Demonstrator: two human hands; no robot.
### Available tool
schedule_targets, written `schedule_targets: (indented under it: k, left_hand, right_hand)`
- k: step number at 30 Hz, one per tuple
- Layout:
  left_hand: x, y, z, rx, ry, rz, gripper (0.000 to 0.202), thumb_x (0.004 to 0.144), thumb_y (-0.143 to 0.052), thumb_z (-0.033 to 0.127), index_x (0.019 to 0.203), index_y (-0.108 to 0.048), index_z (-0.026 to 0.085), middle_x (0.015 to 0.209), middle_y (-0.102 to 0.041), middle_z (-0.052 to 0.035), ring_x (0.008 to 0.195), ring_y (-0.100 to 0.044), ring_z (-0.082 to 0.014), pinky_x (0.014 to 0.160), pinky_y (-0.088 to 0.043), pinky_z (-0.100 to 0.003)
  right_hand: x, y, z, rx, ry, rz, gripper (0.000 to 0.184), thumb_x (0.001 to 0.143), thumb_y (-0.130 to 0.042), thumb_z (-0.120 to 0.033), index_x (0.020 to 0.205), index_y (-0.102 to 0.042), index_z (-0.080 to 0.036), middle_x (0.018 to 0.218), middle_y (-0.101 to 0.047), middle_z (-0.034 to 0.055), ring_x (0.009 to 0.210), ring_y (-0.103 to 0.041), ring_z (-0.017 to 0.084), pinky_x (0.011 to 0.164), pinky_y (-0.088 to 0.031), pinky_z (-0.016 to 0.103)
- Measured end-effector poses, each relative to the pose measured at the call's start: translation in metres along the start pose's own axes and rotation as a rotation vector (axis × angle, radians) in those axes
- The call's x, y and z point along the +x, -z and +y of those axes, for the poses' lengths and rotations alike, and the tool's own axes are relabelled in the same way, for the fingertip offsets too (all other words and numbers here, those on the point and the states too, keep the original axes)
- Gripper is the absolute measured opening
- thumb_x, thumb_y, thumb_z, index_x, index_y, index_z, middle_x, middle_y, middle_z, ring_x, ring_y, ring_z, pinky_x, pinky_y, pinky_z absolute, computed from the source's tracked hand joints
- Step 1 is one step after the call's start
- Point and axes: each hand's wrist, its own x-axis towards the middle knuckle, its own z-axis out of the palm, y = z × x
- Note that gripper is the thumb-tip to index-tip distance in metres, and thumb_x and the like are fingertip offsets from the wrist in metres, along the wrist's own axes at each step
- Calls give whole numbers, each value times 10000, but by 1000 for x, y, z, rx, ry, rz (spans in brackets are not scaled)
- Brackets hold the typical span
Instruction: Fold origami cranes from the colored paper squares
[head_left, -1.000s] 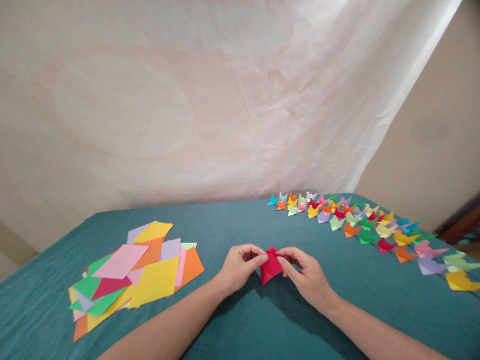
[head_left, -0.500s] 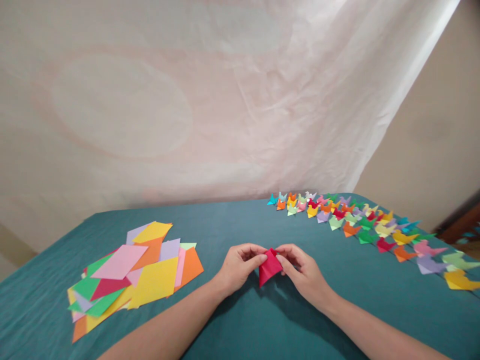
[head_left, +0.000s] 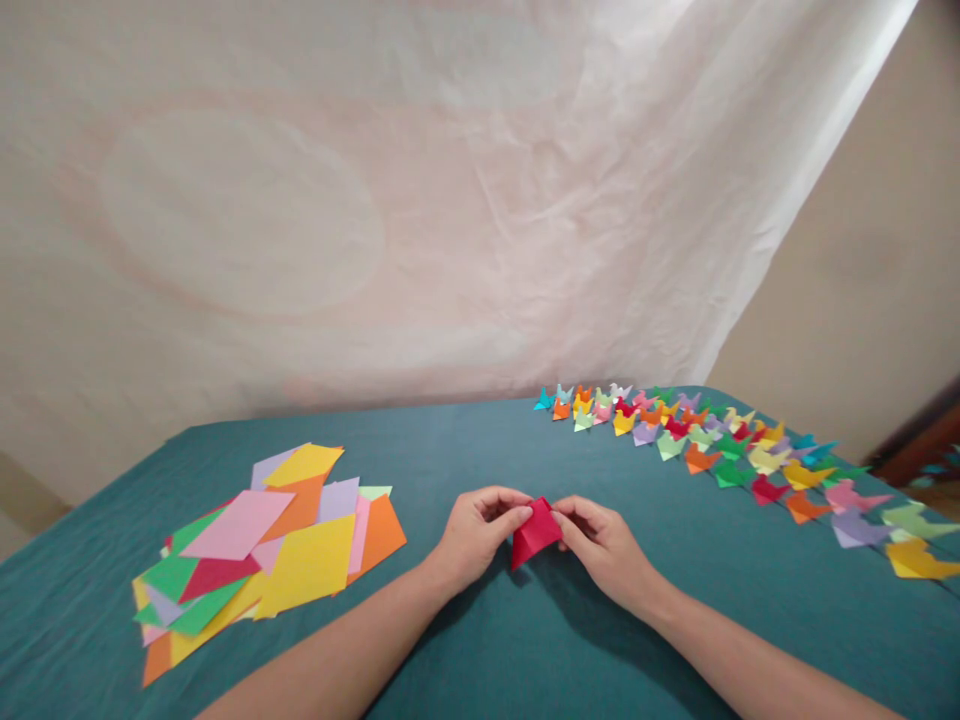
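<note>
A small piece of folded red paper [head_left: 535, 535] is held up between both hands, just over the green cloth. My left hand [head_left: 481, 530] pinches its upper left edge between thumb and fingers. On the other side, my right hand [head_left: 601, 540] grips the right edge with thumb and forefinger, the remaining fingers curled. The paper's lower left corner points down toward me. Its back side and the fingertips behind it are hidden.
Loose coloured paper squares [head_left: 300, 570] lie in an overlapping pile on the left. Rows of folded paper birds [head_left: 705, 459] stand along the right side of the green-covered table [head_left: 450, 450]. A pale hanging cloth [head_left: 420, 220] closes off the back.
The red paper has tilted slightly, its lower corner shifting a little to the left. My right hand has moved slightly around its edge; my left hand stays nearly still.
</note>
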Motion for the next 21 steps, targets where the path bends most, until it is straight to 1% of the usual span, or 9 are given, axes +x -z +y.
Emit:
schedule_targets:
  k: [5, 8, 11, 14, 21]
  left_hand:
    - [1, -1, -2, -37, 9, -26, 412, 672, -723, 415, 952, -661, 120, 869, -685, -83, 759, -622, -168, 747, -491, -297]
    - [1, -1, -2, -18, 19, -55, 424, 681, -714, 424, 966, -655, 115, 887, -682, -90, 757, -619, -167, 748, -490, -307]
    - [1, -1, -1, 10, 22, -84, 392, 709, -688, 428, 931, -658, 106, 845, -680, -80, 713, -607, -151, 693, -483, -276]
    - [1, -1, 0, 31, 22, -82, 360, 711, -684, 428, 868, -666, 104, 764, -675, -60, 657, -590, -134, 634, -463, -239]
    - [-1, -1, 1, 1, 37, -58, 319, 710, -688, 410, 813, -668, 109, 692, -664, -39, 579, -560, -109, 589, -442, -221]
  right_hand:
    - [1, 0, 0, 54, -18, 50, 301, 854, -481, -424, 859, -613, -153, 714, -603, 23, 615, -525, 132, 581, -444, 240]
    - [1, 0, -1, 70, -32, 73, 296, 853, -488, -422, 861, -609, -152, 713, -606, 23, 615, -529, 131, 576, -444, 235]
    - [1, 0, -2, 74, -35, 84, 307, 842, -496, -436, 855, -611, -152, 724, -619, 28, 628, -549, 136, 572, -452, 233]
    - [1, 0, -1, 60, -31, 87, 314, 836, -496, -444, 852, -614, -154, 723, -623, 28, 626, -559, 139, 570, -456, 235]
    - [0, 1, 4, 11, -7, 82, 268, 851, -492, -390, 893, -623, -159, 679, -609, 16, 600, -554, 134, 587, -460, 244]
